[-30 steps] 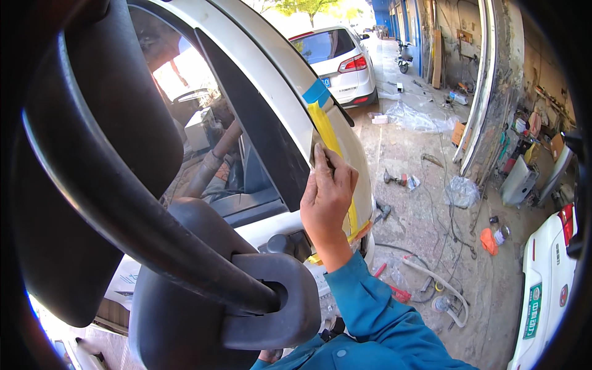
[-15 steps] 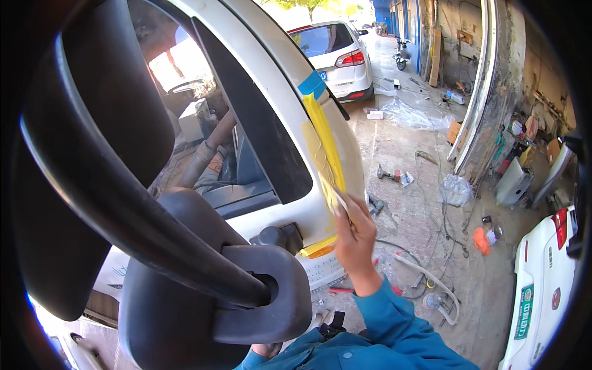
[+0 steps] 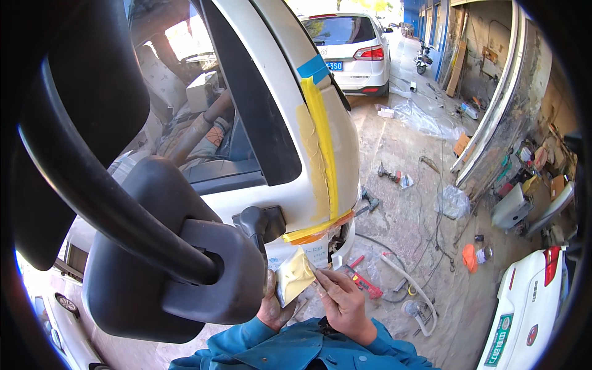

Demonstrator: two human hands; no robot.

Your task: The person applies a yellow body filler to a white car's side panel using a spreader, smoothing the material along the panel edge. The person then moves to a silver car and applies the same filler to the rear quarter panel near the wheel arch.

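Mirror (image 3: 132, 259) partly across van (image 3: 296, 200) — left grip (image 3: 272, 308) around paste-covered board (image 3: 295, 277), right grip (image 3: 346, 302) on scraper (image 3: 314, 273).

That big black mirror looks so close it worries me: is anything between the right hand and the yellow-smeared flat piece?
No, nothing visible stands between them: the right hand is right by the right edge of the flat piece, which the left hand holds. The black mirror is off to the left.

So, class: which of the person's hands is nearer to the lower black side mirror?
Left. The left hand is close beside the lower black side mirror, at its picture-right edge; the right hand is farther right, across the paste-covered palette.
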